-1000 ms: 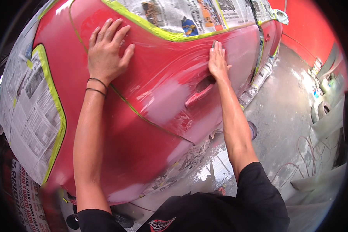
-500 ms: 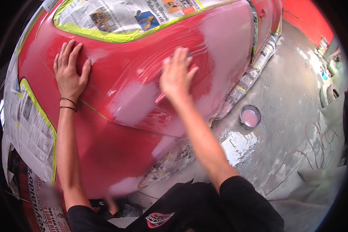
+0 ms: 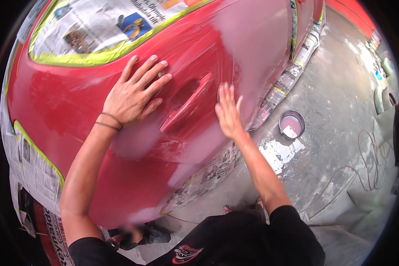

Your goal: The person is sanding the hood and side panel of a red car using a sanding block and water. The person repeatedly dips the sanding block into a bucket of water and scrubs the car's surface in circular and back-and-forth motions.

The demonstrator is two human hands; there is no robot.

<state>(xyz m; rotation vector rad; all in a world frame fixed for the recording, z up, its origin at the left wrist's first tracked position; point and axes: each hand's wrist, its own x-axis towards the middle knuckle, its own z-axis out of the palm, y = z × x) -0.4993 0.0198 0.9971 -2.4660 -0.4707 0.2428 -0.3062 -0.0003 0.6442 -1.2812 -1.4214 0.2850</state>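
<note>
A red car body panel (image 3: 128, 181) with dull pinkish patches and wet streaks fills the middle. My left hand (image 3: 133, 93) lies flat on it with fingers spread, just below the newspaper-covered window (image 3: 97, 31). Right of this hand runs a slanted red door handle (image 3: 187, 104) over a dark recess. My right hand (image 3: 228, 111) presses on the panel farther right, its fingers stretched and close together. A dark edge shows beside those fingers; most of whatever lies beneath them is hidden.
A round dark bucket (image 3: 291, 124) of pinkish liquid stands on the wet grey floor. Taped newspaper (image 3: 288, 80) runs along the car's lower edge, and more newspaper (image 3: 35, 164) covers the left side. A thin hose (image 3: 357, 170) loops at right.
My left hand has slid right and is now near the door handle. My right hand has moved off the handle area, right and down. The view has shifted, showing the handle uncovered.
</note>
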